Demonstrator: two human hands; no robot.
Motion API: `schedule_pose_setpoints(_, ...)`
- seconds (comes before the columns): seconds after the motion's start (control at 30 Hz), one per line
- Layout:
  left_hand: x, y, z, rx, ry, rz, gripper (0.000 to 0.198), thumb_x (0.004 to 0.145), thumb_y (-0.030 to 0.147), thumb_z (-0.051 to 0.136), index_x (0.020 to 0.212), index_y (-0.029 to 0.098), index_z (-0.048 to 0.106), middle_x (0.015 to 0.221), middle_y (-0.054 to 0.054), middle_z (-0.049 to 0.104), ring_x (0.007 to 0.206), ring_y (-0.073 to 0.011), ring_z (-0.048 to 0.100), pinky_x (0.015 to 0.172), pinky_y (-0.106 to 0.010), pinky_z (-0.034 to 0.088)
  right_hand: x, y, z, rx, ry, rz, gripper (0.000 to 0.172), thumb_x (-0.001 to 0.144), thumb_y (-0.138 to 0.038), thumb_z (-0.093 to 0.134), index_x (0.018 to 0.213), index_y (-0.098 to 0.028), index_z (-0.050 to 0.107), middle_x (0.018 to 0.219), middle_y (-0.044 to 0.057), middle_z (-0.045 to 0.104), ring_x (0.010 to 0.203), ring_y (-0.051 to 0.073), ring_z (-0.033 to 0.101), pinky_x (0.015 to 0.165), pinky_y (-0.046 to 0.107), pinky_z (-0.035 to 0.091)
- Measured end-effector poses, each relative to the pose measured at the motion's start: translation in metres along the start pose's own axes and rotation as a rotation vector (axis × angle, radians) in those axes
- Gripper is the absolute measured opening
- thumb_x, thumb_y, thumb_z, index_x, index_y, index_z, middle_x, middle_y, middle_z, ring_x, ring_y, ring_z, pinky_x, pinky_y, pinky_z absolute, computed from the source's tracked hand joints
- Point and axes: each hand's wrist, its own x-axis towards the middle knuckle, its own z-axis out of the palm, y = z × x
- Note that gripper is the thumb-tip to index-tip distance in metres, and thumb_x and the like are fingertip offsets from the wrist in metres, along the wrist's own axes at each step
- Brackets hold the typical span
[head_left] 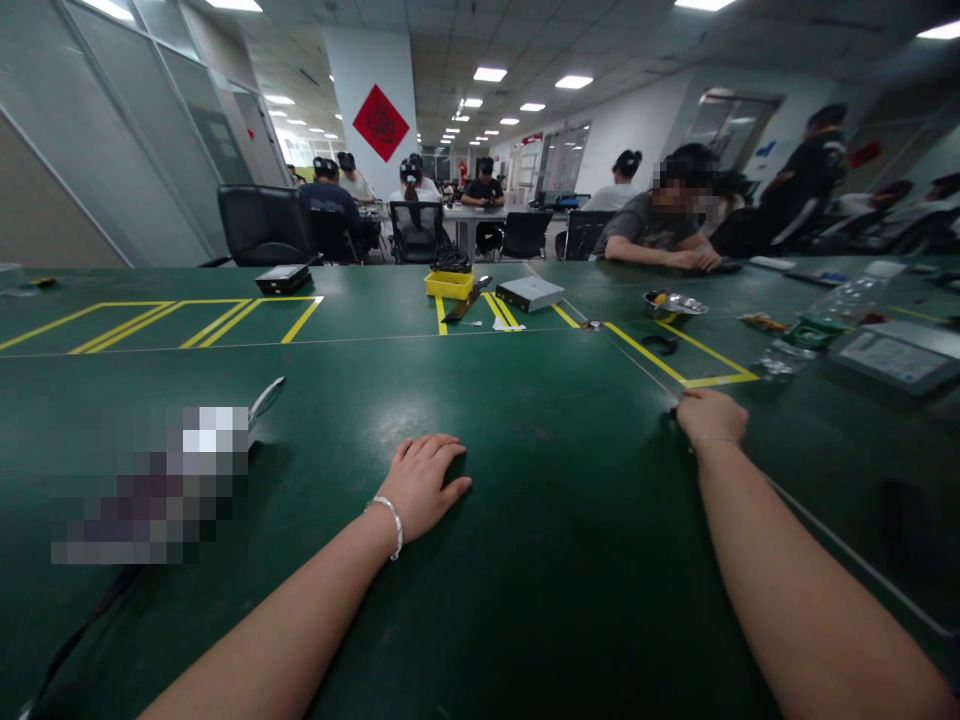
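Observation:
On the green tabletop [540, 560], my left hand [424, 485] lies palm down with its fingers stretched out and nothing in it; a silvery bracelet [390, 525] circles the wrist. Farther right and forward, my right hand [712, 415] is closed low over the table, beside a thin pale line running across it. A small dark bit shows at its fingertips, too hidden to name. Just beyond that hand is the corner of a yellow tape outline [720, 381]. A dark loop [660, 345] lies within that outline.
A yellow bin [449, 285] with black cables and a grey metal box [530, 293] stand farther back. Right of them are a metal bowl [675, 305], a plastic bottle [814, 320] and a grey box [900, 352]. A blurred-out object [157, 490] lies left. A person leans on the far edge.

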Motion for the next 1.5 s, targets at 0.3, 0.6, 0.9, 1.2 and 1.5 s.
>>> schedule_pose_setpoints(0.3, 0.001, -0.002, 0.005, 0.085, -0.002, -0.039, 0.056, 0.081, 0.042, 0.038, 0.131, 0.023, 0.023, 0.139, -0.004, 0.026, 0.125, -0.024, 0.026, 0.099, -0.045, 0.025, -0.11, -0.151, 0.005, 0.303, -0.16, -0.742, 0.036, 0.082, -0.03, 0.035, 0.11, -0.021, 0.056, 0.118, 0.001, 0.053, 0.111, 0.013, 0.043, 0.097, 0.028, 0.03)
schedule_pose_setpoints(0.6, -0.001, 0.0, 0.008, 0.121, -0.089, 0.007, 0.055, 0.083, 0.049, 0.029, 0.133, 0.029, 0.018, 0.138, -0.002, 0.03, 0.126, -0.0274, 0.021, 0.096, -0.061, 0.014, -0.174, -0.175, 0.009, 0.11, -0.634, -1.233, 0.051, 0.084, -0.042, 0.03, 0.131, -0.022, 0.031, 0.136, 0.005, 0.031, 0.125, 0.022, 0.023, 0.099, 0.046, 0.02)
schedule_pose_setpoints(0.9, -0.001, -0.002, 0.005, 0.041, -0.074, 0.002, 0.053, 0.082, 0.047, 0.033, 0.132, 0.03, 0.021, 0.137, -0.003, 0.033, 0.126, -0.0281, 0.023, 0.095, -0.065, 0.009, -0.057, -0.097, -0.013, -0.146, -0.117, -0.558, 0.04, 0.08, -0.011, 0.029, 0.113, -0.004, 0.051, 0.117, 0.023, 0.046, 0.109, 0.03, 0.04, 0.088, 0.048, 0.031)
schedule_pose_setpoints(1.2, 0.0, 0.0, 0.002, 0.041, -0.096, 0.001, 0.047, 0.082, 0.047, 0.035, 0.125, 0.029, 0.035, 0.136, -0.003, 0.033, 0.126, -0.0284, 0.023, 0.096, -0.062, 0.013, -0.003, -0.006, -0.001, -0.329, -0.314, -0.033, 0.035, 0.072, -0.011, 0.041, 0.101, -0.014, 0.061, 0.102, 0.018, 0.056, 0.094, 0.028, 0.052, 0.075, 0.038, 0.042)
schedule_pose_setpoints(1.5, 0.0, -0.001, 0.002, 0.033, -0.089, 0.0, 0.045, 0.081, 0.045, 0.037, 0.124, 0.029, 0.037, 0.136, -0.003, 0.034, 0.125, -0.0284, 0.024, 0.096, -0.061, 0.015, -0.002, -0.006, 0.008, -0.203, -0.195, 0.024, 0.036, 0.074, -0.023, 0.043, 0.106, -0.018, 0.058, 0.101, 0.015, 0.057, 0.09, 0.028, 0.053, 0.071, 0.038, 0.042)
